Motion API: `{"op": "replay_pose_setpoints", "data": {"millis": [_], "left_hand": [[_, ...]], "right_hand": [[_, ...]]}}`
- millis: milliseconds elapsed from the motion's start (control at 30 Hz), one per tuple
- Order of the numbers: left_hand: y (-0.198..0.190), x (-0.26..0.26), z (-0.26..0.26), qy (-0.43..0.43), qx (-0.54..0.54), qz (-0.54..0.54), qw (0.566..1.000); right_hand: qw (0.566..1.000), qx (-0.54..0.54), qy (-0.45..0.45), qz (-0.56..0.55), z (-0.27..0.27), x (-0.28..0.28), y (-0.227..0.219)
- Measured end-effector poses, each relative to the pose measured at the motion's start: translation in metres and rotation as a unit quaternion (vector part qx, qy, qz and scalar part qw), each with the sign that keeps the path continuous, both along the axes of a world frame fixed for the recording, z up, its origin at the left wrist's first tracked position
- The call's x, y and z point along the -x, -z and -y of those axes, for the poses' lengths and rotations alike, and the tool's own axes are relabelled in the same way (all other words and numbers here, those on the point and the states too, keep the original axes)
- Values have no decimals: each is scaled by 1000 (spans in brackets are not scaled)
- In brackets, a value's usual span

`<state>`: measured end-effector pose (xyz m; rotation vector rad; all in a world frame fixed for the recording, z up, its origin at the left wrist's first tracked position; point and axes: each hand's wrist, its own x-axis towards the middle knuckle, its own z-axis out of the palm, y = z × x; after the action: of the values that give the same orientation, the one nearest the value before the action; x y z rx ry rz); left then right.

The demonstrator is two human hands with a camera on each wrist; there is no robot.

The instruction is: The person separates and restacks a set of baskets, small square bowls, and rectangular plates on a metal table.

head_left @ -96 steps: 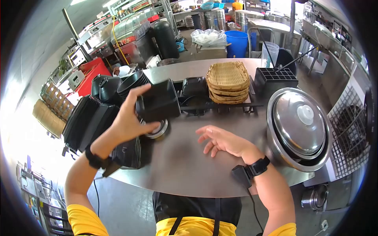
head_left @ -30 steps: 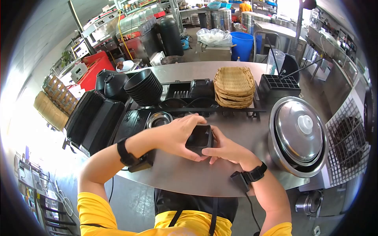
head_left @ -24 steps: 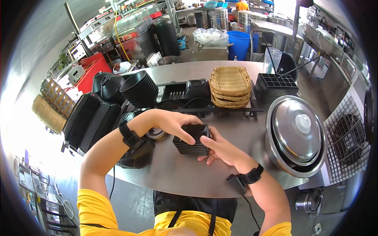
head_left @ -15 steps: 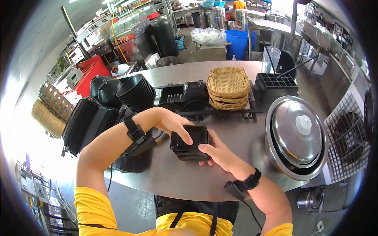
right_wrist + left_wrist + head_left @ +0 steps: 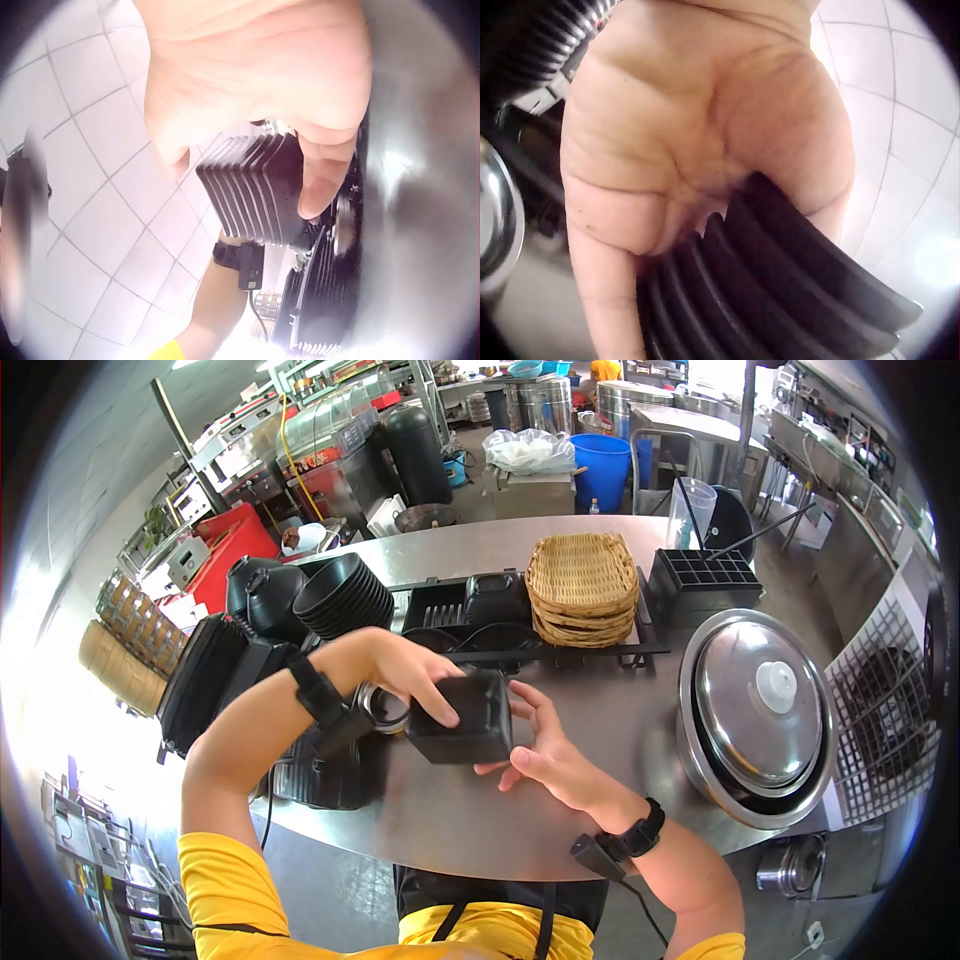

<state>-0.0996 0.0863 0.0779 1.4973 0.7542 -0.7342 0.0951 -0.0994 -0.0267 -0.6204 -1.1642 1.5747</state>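
My left hand [image 5: 405, 668] grips a stack of black square dishes [image 5: 462, 720] above the steel table, its thumb lying along the near face. The stack is turned so that a smooth dark face shows in the head view. In the left wrist view several nested dish edges [image 5: 780, 277] fan out below the palm. Just right of the stack, my right hand [image 5: 555, 758] has its fingers spread and slightly bent, with the fingertips close to the dishes' side. The right wrist view shows the ridged layers of the stack [image 5: 244, 187] between that hand's thumb and fingers.
Behind the hands stand a stack of black bowls [image 5: 345, 600], a black rack [image 5: 437, 605] and woven baskets [image 5: 582, 580]. A lidded steel bowl [image 5: 760, 700] sits at right, beyond it a black gridded holder [image 5: 705, 572]. A small round metal dish [image 5: 385, 710] lies near the left wrist.
Earlier my left hand carried the dishes in alone; then both hands held them with the hollow side up. Now the stack is turned over, slightly left, and my right fingers have loosened from it.
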Motion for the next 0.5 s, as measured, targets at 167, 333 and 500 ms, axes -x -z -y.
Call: {"op": "replay_pose_setpoints", "data": {"millis": [167, 333, 500], "left_hand": [[-61, 27, -44, -71, -106, 85, 988], [-67, 26, -109, -89, -232, 64, 967], [-49, 0, -138, -110, -229, -71, 965]], "right_hand": [[998, -23, 17, 51, -7, -16, -1], [996, 11, 16, 89, -14, -20, 11], [996, -5, -12, 85, -13, -20, 12]]}}
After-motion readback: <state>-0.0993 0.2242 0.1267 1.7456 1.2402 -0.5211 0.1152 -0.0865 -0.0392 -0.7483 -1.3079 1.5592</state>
